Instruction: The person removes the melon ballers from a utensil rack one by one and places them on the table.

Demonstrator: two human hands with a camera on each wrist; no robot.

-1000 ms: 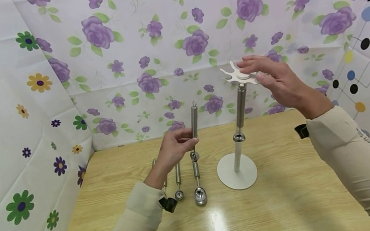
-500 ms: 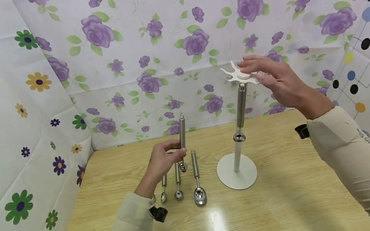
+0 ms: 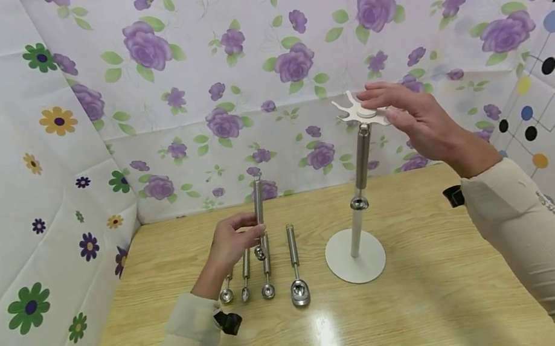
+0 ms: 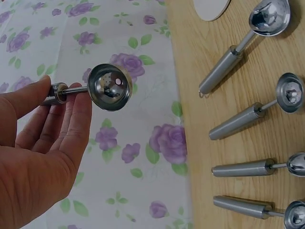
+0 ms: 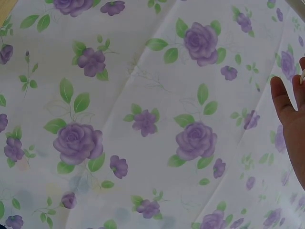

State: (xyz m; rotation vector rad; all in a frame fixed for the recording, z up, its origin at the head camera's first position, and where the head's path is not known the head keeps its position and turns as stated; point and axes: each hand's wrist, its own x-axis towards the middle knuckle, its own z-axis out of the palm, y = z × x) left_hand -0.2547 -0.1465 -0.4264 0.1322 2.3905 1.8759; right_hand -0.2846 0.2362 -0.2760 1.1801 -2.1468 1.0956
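Observation:
My left hand (image 3: 231, 245) pinches a melon baller (image 3: 259, 207) by its steel handle, upright with its bowl down. In the left wrist view that round bowl (image 4: 110, 87) shows a small hole and points away from the fingers. At the top of a white utensil stand (image 3: 338, 259), my right hand (image 3: 420, 121) holds the hooked head (image 3: 358, 113) between fingers and thumb. Another steel scoop (image 3: 362, 165) hangs from this head, in front of the post. The right wrist view catches only part of the right hand (image 5: 290, 119) at its edge.
Several steel scoops lie in a row on the wooden table (image 3: 421, 308), including a large oval one (image 3: 300, 291) and a smaller round one (image 3: 267, 289). Left of these are a narrow scoop (image 3: 245, 293) and another round one (image 3: 227, 294). A flowered cloth (image 3: 217, 73) stands behind.
My left hand has moved left with the melon baller, away from the stand and over the left part of the row. The right hand has stayed at the stand's head.

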